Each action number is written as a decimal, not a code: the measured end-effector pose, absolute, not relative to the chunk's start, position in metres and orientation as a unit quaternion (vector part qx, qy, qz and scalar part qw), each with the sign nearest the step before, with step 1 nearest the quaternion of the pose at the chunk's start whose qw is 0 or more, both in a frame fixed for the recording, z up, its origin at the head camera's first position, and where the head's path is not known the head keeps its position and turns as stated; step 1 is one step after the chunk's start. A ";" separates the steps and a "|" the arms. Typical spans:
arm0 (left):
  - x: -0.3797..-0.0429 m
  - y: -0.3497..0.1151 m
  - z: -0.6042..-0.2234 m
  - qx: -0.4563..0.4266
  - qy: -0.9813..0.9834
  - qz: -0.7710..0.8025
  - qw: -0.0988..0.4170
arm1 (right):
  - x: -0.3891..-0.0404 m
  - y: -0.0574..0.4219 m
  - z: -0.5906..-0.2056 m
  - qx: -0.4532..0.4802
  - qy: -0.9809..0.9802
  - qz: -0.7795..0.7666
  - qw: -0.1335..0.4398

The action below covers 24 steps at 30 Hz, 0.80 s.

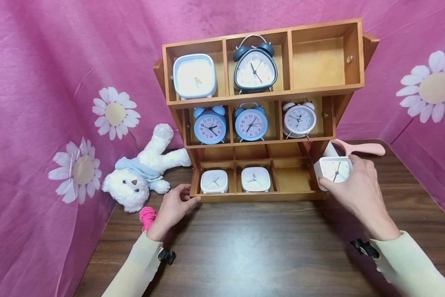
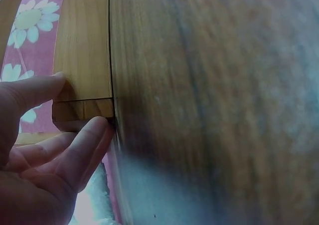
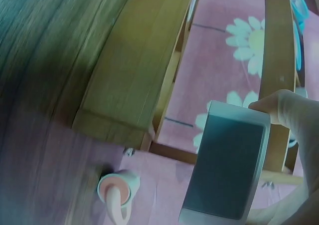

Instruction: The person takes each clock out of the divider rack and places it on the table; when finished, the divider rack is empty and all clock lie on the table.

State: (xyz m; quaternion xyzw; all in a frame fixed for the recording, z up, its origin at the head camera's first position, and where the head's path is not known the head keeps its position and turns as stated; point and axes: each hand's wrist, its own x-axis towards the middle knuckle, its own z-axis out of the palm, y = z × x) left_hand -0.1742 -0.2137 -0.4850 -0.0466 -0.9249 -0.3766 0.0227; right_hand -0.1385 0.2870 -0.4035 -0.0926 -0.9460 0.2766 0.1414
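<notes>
My right hand (image 1: 360,189) holds a small white square alarm clock (image 1: 334,170) between thumb and fingers, just beyond the right end of the tiered wooden shelf (image 1: 257,199). From the right wrist, the clock's dark flat side (image 3: 227,167) shows. My left hand (image 1: 175,206) pinches the shelf's lower left corner, its thumb and fingers on either side of the wood in the left wrist view. Two white clocks (image 1: 214,181) stand in the bottom row's left and middle compartments; the right compartment holds nothing.
Above, the middle row carries two blue twin-bell clocks (image 1: 210,126) and a white one (image 1: 299,119). A dark-green clock (image 1: 255,70) and a pale square clock (image 1: 194,76) occupy the top row. A plush bear (image 1: 127,189), pink yarn (image 1: 147,216) and a pink-handled object (image 1: 367,148) lie around.
</notes>
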 end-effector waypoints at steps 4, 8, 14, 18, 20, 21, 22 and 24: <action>-0.178 -0.217 -0.493 -0.059 -0.927 -0.369 0.034 | -0.137 0.299 -0.404 -0.096 -0.944 0.278 0.147; -0.167 -0.206 -0.467 -0.032 -0.926 -0.375 0.006 | -0.137 0.310 -0.407 -0.096 -0.944 0.275 0.153; -0.162 -0.205 -0.465 -0.036 -0.928 -0.370 0.013 | -0.137 0.325 -0.412 -0.102 -0.947 0.267 0.145; -0.161 -0.206 -0.465 -0.032 -0.928 -0.371 0.006 | -0.137 0.332 -0.419 -0.109 -0.949 0.265 0.134; -0.161 -0.204 -0.462 -0.019 -0.929 -0.370 -0.008 | -0.139 0.336 -0.423 -0.111 -0.950 0.263 0.127; -0.161 -0.204 -0.461 -0.016 -0.929 -0.370 -0.011 | -0.140 0.338 -0.424 -0.112 -0.950 0.263 0.124; -0.162 -0.204 -0.461 -0.017 -0.929 -0.370 -0.012 | -0.141 0.339 -0.426 -0.113 -0.951 0.262 0.122; -0.163 -0.203 -0.460 -0.017 -0.929 -0.369 -0.012 | -0.144 0.343 -0.429 -0.115 -0.952 0.259 0.115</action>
